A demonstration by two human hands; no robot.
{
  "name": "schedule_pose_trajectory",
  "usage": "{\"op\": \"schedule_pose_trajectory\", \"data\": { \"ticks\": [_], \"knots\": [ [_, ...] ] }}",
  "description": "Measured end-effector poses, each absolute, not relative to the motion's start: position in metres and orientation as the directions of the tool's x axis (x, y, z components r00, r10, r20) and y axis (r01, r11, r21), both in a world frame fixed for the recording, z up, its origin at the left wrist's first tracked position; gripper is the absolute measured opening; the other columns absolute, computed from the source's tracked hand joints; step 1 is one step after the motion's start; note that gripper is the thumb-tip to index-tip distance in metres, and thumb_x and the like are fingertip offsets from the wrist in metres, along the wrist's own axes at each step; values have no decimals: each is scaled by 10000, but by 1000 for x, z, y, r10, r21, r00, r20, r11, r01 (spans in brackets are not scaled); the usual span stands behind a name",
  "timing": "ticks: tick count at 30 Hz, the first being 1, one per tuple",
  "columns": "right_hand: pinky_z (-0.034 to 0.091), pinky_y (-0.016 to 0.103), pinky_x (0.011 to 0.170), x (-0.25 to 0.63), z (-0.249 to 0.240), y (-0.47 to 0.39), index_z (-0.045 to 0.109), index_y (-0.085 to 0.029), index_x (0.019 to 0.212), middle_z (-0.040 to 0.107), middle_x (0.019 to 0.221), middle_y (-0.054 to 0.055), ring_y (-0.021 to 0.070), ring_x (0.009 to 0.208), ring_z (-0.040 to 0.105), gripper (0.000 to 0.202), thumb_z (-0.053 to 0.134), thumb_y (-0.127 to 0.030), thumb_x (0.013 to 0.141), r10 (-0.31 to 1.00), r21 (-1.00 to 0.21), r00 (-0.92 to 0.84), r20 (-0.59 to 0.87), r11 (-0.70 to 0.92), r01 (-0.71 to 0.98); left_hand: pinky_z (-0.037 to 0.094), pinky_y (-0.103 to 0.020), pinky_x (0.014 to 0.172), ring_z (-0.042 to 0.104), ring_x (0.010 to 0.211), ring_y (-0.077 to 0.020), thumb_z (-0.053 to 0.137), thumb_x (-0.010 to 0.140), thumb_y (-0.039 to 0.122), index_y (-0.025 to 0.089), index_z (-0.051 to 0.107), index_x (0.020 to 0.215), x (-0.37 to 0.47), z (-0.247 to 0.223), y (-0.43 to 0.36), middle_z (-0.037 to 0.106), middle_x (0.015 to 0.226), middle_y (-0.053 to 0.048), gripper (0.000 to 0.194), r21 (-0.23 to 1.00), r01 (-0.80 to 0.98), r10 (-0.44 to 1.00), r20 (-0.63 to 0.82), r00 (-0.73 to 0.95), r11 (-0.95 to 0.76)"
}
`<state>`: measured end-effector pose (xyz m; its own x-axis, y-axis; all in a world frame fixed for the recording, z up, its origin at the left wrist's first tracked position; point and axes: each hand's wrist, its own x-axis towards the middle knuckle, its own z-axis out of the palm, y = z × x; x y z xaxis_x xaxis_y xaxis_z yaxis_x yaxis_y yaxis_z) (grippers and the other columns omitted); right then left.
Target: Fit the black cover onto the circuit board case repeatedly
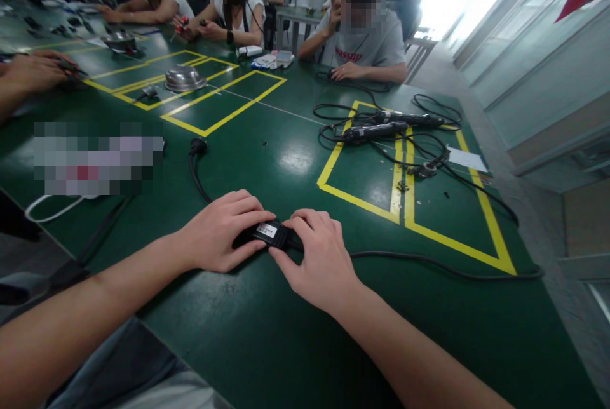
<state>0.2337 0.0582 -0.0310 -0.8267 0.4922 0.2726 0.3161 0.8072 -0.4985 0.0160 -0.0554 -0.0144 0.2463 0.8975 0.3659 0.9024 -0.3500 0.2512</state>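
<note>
Near the front middle of the green table, a black connector block [265,231] with a white label lies between my hands. My left hand [231,231] grips its left end, thumb and fingers on either side. The fingers of my right hand [314,247] are closed round its right end, where a black cable [424,259] runs off to the right. Another black cable [194,171] leads from behind my left hand up to a black plug [197,147] lying on the table.
Black electric screwdrivers [376,132] with looped cables lie across yellow tape [359,202] at the right. A metal bowl [183,79] stands at the back left. Several people sit round the table [295,345]. A blurred pale object [98,164] lies at the left.
</note>
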Motion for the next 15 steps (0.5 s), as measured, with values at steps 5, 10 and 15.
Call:
{"op": "schedule_pose_trajectory", "data": {
  "ticks": [5,10,15],
  "knots": [
    [462,513,1002,233,-33,57,723,-226,1174,704,1275,129,322,1189,610,270,739,-396,965,486,-459,-825,288,826,327,586,-426,840,680,945,-271,633,1014,401,176,724,1299,17,-13,-54,753,1083,-131,374,266,908,913,339,226,-323],
    [469,513,997,233,-35,57,721,-219,1186,698,1283,143,325,1184,603,287,703,-415,976,465,-436,-834,298,843,315,586,-436,870,679,957,-273,634,1011,417,181,718,1285,18,-13,-52,758,1099,-132,371,267,905,918,317,241,-330],
    [477,505,984,233,-35,57,724,-209,1183,699,1270,147,326,1174,607,294,701,-415,974,456,-423,-837,302,851,311,571,-417,872,677,964,-270,626,1013,409,178,683,1241,19,-12,-51,744,1113,-129,329,276,901,920,306,247,-334]
  ]
}}
